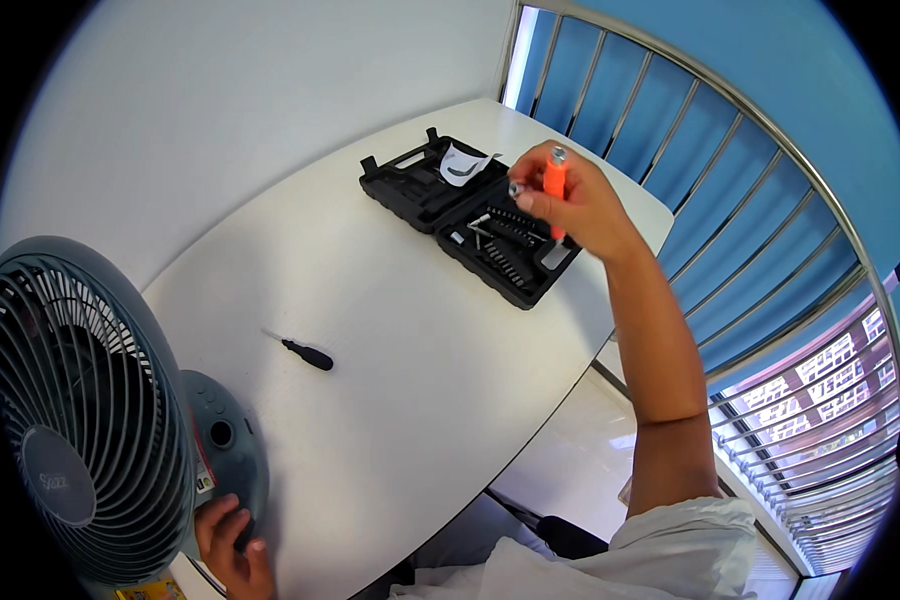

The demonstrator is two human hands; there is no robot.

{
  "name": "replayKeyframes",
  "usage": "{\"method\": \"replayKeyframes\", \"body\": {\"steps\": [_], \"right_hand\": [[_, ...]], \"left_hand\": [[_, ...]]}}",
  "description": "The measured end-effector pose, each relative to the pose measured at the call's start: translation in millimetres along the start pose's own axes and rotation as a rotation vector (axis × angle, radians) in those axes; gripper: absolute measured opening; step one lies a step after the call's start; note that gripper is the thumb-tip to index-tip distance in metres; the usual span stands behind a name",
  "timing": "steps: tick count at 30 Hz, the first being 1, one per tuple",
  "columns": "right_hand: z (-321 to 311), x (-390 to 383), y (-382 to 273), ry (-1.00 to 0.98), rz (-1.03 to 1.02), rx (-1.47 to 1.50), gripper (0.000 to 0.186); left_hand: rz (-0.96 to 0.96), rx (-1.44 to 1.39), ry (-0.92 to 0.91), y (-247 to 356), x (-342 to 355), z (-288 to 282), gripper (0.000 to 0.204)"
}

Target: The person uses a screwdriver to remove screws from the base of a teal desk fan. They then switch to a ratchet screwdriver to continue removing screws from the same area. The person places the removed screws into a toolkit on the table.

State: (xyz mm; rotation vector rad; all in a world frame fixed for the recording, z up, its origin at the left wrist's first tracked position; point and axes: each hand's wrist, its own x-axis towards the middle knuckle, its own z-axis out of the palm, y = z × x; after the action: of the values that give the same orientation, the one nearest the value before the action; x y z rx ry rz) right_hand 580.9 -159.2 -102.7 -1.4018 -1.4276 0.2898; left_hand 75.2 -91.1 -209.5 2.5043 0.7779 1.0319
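I see the right hand (573, 203) gripping an orange-handled tool (555, 182) over the black case (515, 292) — likely light, stiff, best held mid-handle; left hand (232, 552) at the fan base (234, 462) — grip I can't tell.

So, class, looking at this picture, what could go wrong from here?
The right hand holds an orange-handled tool and a small metal piece up over the open black case; the piece might slip and get lost among the bits.

The screwdriver lies loose on the white table, so a knock could roll it.

The left hand is at the fan's base; a careless push might shift the fan.
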Motion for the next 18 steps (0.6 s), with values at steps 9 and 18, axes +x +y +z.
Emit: {"method": "replayKeyframes", "body": {"steps": [9,18], "right_hand": [[41.4,-25.8,-34.2,-0.12,-0.146,0.591,0.019],[53.0,-38.3,-58.4,-0.127,-0.155,0.469,0.016]], "left_hand": [[0.031,-0.067,0.062,-4.8,1.3,2.4,0.032],[0.072,-0.074,0.103,2.2,8.4,4.4,0.03]]}}
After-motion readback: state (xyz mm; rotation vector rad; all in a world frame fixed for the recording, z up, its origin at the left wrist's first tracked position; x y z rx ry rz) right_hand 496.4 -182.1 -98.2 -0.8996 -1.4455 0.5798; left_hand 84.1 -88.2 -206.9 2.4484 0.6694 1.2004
